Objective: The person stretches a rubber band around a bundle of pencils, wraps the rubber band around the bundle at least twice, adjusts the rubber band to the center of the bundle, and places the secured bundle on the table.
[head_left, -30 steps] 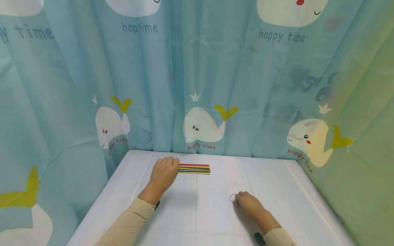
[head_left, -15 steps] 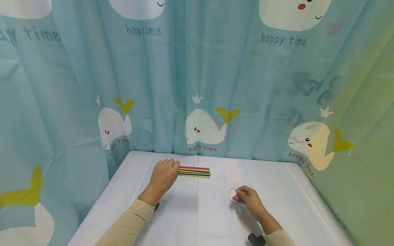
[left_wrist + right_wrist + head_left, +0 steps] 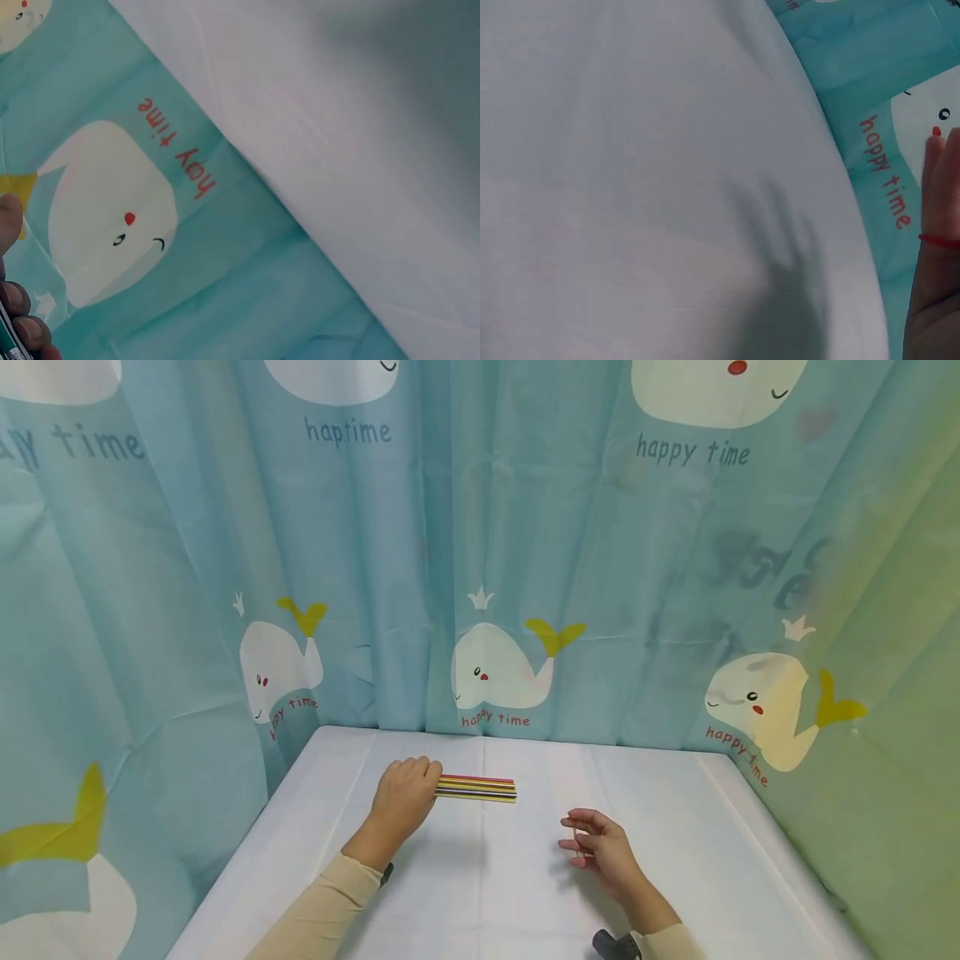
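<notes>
- Left hand (image 3: 405, 795) is curled firmly round a bundle of thin coloured sticks (image 3: 477, 788), holding it above the white table (image 3: 502, 885), ends jutting rightward.
- Right hand (image 3: 603, 850) is near those ends but apart from them, fingers spread and extended.
- Red band (image 3: 939, 241) is looped on that right hand; I can't make out how many fingers it goes round.
- Beige sleeves (image 3: 318, 906) cover 2 forearms, with a black device (image 3: 617, 945) by the right wrist.
- Beyond, a blue-green curtain (image 3: 360, 552) shows 3 printed whales (image 3: 502, 670) in a row above the table's far edge.
</notes>
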Available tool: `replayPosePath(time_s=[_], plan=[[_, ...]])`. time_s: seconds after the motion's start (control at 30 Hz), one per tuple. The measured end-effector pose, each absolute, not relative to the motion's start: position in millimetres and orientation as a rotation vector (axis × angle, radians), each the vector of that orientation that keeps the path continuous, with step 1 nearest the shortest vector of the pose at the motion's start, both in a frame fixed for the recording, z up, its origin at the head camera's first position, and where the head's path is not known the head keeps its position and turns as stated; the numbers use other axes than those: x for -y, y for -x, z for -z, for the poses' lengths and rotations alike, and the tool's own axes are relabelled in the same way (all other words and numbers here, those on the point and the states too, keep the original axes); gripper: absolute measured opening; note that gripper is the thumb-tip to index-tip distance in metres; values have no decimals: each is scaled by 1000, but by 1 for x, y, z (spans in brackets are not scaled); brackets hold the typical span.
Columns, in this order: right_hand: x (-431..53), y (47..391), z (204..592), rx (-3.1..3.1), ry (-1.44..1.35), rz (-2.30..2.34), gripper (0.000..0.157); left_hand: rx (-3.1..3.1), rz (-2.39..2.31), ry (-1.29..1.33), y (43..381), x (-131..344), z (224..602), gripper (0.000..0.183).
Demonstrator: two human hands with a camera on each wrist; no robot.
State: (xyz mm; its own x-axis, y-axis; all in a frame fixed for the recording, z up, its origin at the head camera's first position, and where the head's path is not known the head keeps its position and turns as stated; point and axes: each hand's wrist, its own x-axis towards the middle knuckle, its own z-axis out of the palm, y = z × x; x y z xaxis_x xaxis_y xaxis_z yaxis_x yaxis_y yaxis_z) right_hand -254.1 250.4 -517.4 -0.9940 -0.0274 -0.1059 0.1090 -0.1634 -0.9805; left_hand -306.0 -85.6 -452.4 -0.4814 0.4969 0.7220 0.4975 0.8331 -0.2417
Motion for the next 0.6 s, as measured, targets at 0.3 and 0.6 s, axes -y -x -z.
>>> replayPosePath(time_s=[0.3, 0.6], plan=[[-235, 245, 460, -2246, 197, 2015, 74, 2129, -7, 771, 303, 76, 455, 21], [-201, 239, 420, -2432, 483, 1645, 98, 2151, -40, 829, 298, 64, 461, 22]])
